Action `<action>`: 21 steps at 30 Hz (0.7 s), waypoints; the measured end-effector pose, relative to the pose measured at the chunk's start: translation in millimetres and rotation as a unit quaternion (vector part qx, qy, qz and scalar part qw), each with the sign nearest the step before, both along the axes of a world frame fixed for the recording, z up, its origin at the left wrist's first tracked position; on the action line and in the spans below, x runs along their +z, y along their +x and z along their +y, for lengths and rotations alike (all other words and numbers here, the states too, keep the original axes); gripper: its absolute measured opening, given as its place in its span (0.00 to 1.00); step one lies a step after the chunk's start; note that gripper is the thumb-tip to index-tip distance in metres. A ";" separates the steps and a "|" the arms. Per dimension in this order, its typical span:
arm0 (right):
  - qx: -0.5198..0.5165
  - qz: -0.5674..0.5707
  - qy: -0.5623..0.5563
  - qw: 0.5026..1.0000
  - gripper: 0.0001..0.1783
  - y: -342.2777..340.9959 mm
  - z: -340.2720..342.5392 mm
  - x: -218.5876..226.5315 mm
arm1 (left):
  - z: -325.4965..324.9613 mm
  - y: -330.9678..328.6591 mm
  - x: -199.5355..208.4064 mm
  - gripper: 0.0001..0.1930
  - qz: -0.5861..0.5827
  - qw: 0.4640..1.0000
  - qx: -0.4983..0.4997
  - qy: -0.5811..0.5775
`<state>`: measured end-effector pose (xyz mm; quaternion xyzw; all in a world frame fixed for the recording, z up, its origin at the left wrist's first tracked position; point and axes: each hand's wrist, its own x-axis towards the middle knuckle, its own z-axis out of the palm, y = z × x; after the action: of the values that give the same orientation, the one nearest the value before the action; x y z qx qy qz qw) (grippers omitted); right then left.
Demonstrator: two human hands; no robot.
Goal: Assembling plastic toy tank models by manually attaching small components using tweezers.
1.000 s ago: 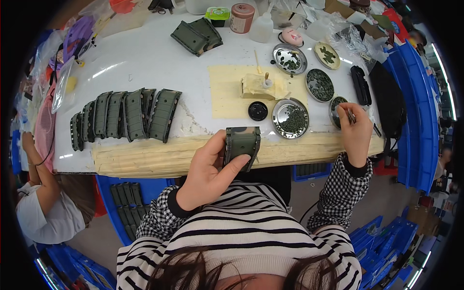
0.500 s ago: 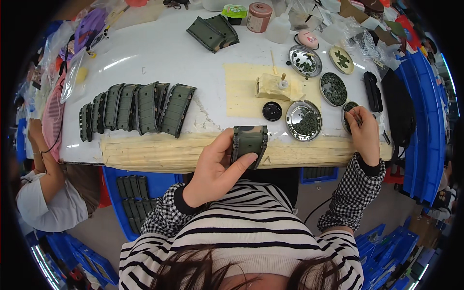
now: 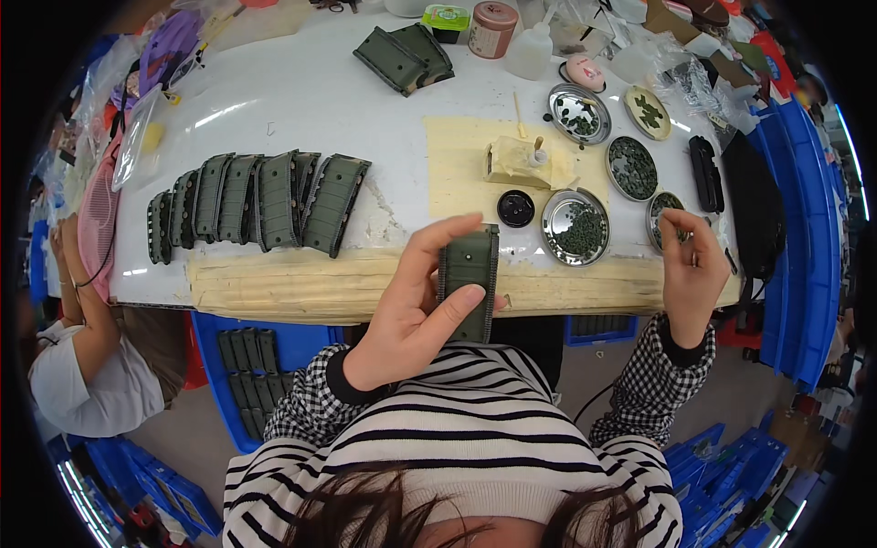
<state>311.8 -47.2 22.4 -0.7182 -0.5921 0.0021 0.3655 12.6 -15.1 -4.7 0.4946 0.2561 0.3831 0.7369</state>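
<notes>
My left hand [image 3: 393,324] holds a dark green plastic piece [image 3: 470,274] upright near the table's front edge. Thumb and fingers clasp its sides; its long face has shallow ribs, a small pale dot and toothed edges. Off to the right, my right hand [image 3: 691,283] is raised with thumb and fingertips pinched together. Whatever lies between those fingertips is too small to make out. Just behind it is a small round dish [image 3: 654,225] with tiny dark green parts, partly hidden by the fingers. A larger metal dish [image 3: 549,239] of similar parts lies between the hands.
A row of similar green pieces [image 3: 279,203] stands at left, and a camouflage-patterned pair [image 3: 404,59] at the back. A taped block [image 3: 519,164] sits beside a black round cup [image 3: 515,209]. More part dishes [image 3: 631,168] are at right. A blue crate [image 3: 212,365] is below; another person [image 3: 100,374] sits at far left.
My right hand has come up and back from the small dish, its fingers now off the parts. My left hand has turned the green piece, showing more of its long ribbed face.
</notes>
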 end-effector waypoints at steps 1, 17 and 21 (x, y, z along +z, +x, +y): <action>0.048 -0.001 0.023 0.999 0.10 -16.9 0.7 5.1 | 0.5 -1.5 -3.9 0.17 0.020 1.000 -0.022 0.000; 0.336 -0.056 0.102 0.934 0.16 -122.3 6.2 -0.2 | 0.6 1.4 -13.8 0.07 0.092 0.990 0.079 0.067; 0.309 0.022 0.109 0.944 0.15 -128.9 10.3 1.5 | 2.1 1.9 -14.8 0.08 0.087 0.989 0.076 0.093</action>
<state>182.8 -36.9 24.0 -0.4552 -0.7734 0.0668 0.4360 14.5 -13.0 -19.5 0.5713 0.3192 0.4157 0.6316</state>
